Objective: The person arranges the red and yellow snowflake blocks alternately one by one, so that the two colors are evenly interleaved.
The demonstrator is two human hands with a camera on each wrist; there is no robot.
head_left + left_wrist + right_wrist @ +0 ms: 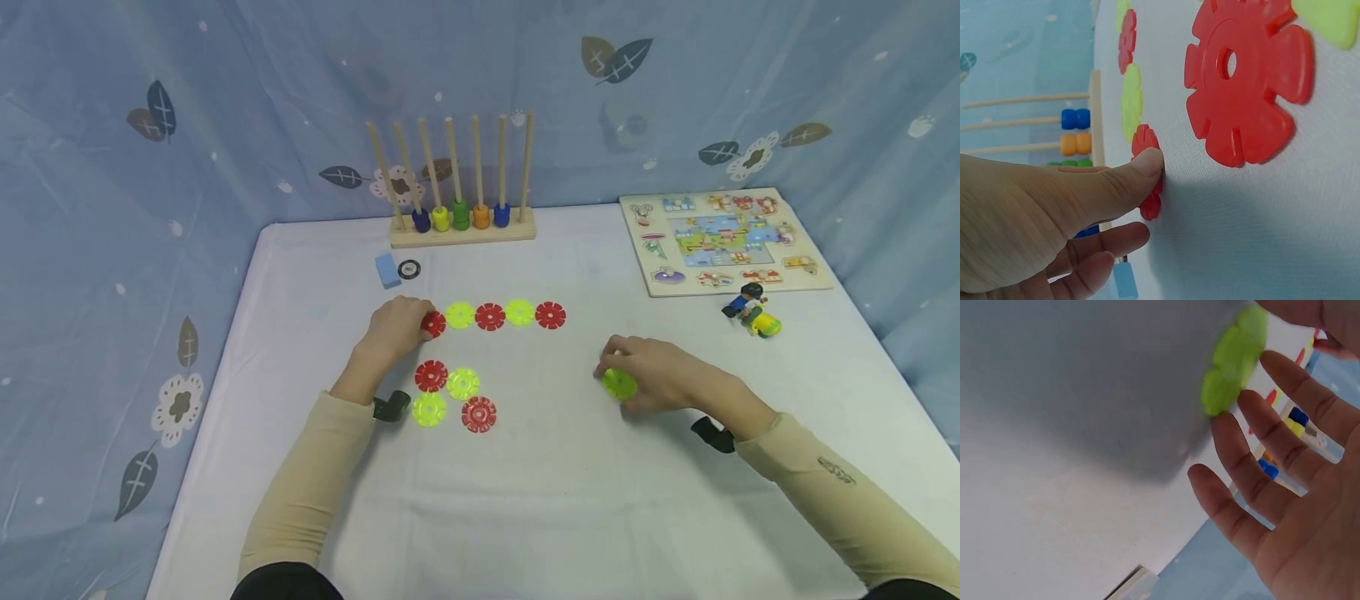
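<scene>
At the left end of a row of flower-shaped plastic discs, my left hand [397,327] pinches a red disc [1143,139], its thumb on the near face. Rightward the row alternates between yellow-green discs [460,315] and red discs [490,317]. My right hand [660,373] grips a yellow-green disc [620,384] by its edges, off to the right of the others. In the right wrist view several fingertips touch the rim of that disc [1235,362], and the thumb is partly cut off. Two red discs [431,376] and two yellow-green discs [429,410] lie loosely below the row.
A wooden peg stand [465,237] with coloured beads stands at the back. Before it lie a blue block [387,271] and a black ring-like piece [408,269]. A wooden puzzle board [720,242] lies back right, with small toy figures [752,310] near its front edge.
</scene>
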